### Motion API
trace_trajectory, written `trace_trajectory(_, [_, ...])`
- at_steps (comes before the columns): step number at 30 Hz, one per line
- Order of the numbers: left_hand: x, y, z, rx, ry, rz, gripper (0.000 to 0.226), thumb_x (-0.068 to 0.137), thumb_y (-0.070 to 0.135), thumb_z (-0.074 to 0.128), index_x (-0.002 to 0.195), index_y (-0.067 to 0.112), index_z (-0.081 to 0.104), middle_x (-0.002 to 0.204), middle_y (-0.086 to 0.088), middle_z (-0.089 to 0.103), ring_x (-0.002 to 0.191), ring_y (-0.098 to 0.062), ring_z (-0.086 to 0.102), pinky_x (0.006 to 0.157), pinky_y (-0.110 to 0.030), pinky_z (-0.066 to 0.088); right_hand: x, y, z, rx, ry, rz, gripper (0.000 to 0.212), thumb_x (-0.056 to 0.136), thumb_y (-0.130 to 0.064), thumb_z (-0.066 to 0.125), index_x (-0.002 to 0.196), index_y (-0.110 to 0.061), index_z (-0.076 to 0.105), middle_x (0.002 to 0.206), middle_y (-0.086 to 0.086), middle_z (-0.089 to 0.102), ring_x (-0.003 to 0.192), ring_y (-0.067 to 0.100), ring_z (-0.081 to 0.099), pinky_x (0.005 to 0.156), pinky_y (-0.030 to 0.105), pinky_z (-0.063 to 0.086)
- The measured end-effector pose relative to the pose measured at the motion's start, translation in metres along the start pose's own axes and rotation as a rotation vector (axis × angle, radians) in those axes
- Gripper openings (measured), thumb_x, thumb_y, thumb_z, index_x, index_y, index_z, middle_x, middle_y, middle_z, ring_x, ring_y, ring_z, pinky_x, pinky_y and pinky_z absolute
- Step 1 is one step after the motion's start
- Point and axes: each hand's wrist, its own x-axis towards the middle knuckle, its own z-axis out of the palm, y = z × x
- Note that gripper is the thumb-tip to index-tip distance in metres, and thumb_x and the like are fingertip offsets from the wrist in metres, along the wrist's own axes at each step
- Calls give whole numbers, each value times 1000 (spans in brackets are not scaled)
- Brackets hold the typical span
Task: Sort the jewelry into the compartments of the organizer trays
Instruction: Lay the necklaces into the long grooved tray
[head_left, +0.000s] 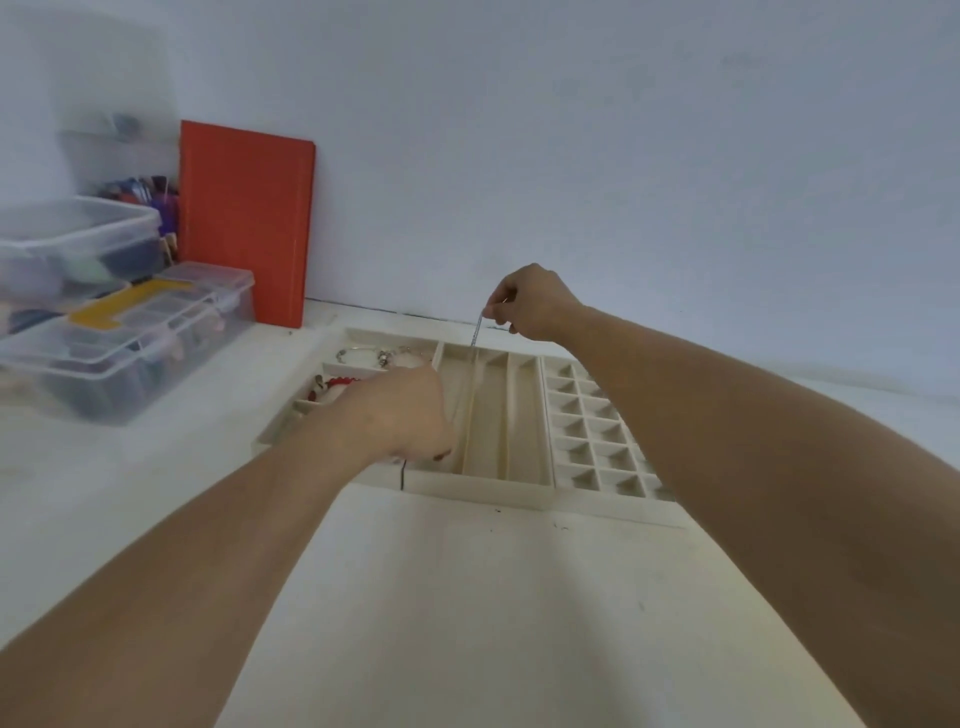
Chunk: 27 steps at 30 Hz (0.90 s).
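Two bare forearms reach out from us across the pale table (467, 597) toward three cream organizer trays set side by side against the wall. Nearest, our left hand (400, 415) hovers low over the seam between the left tray (270, 439) and the middle tray (483, 491), knuckles up and fingers curled under; what they close on is hidden from us, so we cannot tell whether they grip the lower end of the chain or anything else. Farther out, our right hand (530, 304) is lifted above the middle tray's far edge, thumb and fingertips pinching the top of a thin silver chain (475, 335), which hangs straight down into one of the long narrow slots. We judge that we are midway through laying this chain lengthwise in that slot. Next we need to lower the right hand slowly so the links settle in a line rather than a heap, then let go. The grid tray (602, 452) to the right shows only bare cells, while bracelets and a red beaded piece (340, 383) lie in the left tray. Beyond, at far left, stand clear storage boxes (124, 338) and a red book (244, 218).
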Motion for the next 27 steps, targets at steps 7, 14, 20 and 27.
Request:
trace_trajectory(7, [2, 0, 4, 56, -137, -63, 19, 78, 10, 63, 60, 12, 68, 72, -5, 74, 63, -22, 60, 55, -26, 42, 11, 2, 31, -150, -59, -26, 5, 89, -27, 75, 86, -24, 73, 91, -5, 70, 85, 15, 63, 81, 33, 54])
trace_trajectory(14, [6, 4, 7, 52, -149, -64, 27, 83, 10, 64, 56, 15, 68, 76, -2, 77, 66, -20, 64, 76, -33, 58, 15, 0, 41, -284, -104, -25, 7, 89, -22, 73, 84, -28, 74, 89, -8, 71, 87, 15, 68, 81, 34, 58])
trace_trajectory(20, [7, 2, 6, 62, -174, -66, 31, 84, 17, 68, 53, 16, 67, 80, -2, 78, 61, -18, 58, 69, -28, 53, 17, -2, 49, -353, -130, -25, 8, 87, -22, 74, 85, -30, 72, 97, -5, 73, 90, 16, 67, 75, 30, 53])
trace_trajectory(27, [4, 5, 6, 97, -202, -83, 28, 88, 14, 64, 60, 16, 69, 76, -4, 75, 61, -19, 55, 60, -25, 46, 18, -1, 56, -387, -127, -41, 8, 86, -22, 74, 87, -30, 73, 99, -5, 73, 96, 17, 65, 80, 31, 53])
